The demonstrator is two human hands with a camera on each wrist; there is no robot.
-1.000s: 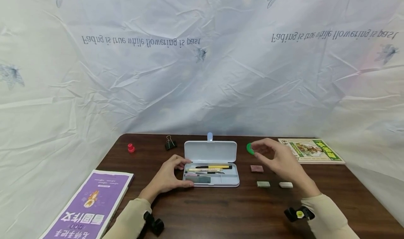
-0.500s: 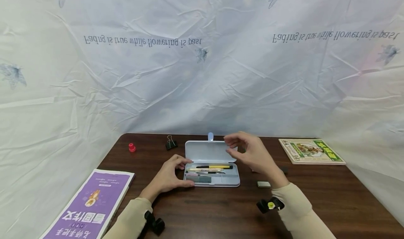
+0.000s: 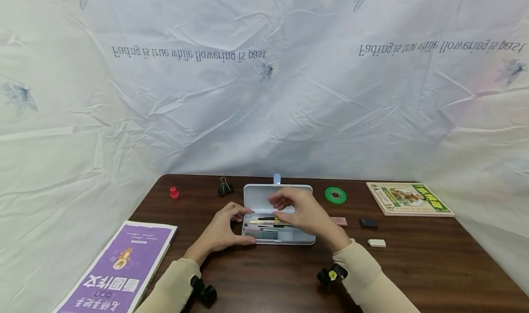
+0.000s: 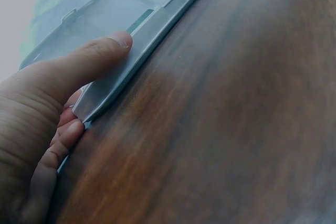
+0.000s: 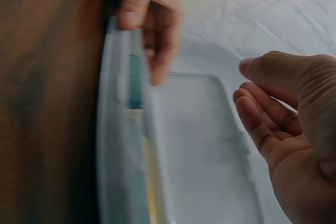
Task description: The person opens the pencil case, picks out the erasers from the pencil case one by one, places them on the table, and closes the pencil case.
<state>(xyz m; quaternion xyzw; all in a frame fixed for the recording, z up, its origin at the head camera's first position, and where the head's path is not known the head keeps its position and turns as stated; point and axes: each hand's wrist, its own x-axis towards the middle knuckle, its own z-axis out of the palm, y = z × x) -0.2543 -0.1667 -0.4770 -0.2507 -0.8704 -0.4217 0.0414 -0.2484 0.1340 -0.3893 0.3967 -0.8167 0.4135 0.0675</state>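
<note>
An open pale grey-blue pencil case (image 3: 256,196) lies mid-table, its lid tipped back. Several pens (image 3: 264,222) and a grey-green block (image 3: 269,235) lie in its tray. My left hand (image 3: 221,228) grips the left end of the case; in the left wrist view the thumb (image 4: 100,56) lies over the front wall and fingers curl round the end. Over the case hovers my right hand (image 3: 303,212), hiding part of the lid and the tray's right side. In the right wrist view its relaxed fingers (image 5: 268,114) and thumb stand apart, with nothing between them.
Right of the case lie a green tape roll (image 3: 335,195), a pink eraser (image 3: 340,221), a dark block (image 3: 368,223), a white eraser (image 3: 377,243) and a picture book (image 3: 413,199). Leftward are a binder clip (image 3: 225,190), a small red piece (image 3: 174,193) and a purple book (image 3: 124,258).
My right hand has moved left from beside the green tape roll to above the pencil case, uncovering the roll and the dark block. My left hand keeps its hold on the case.
</note>
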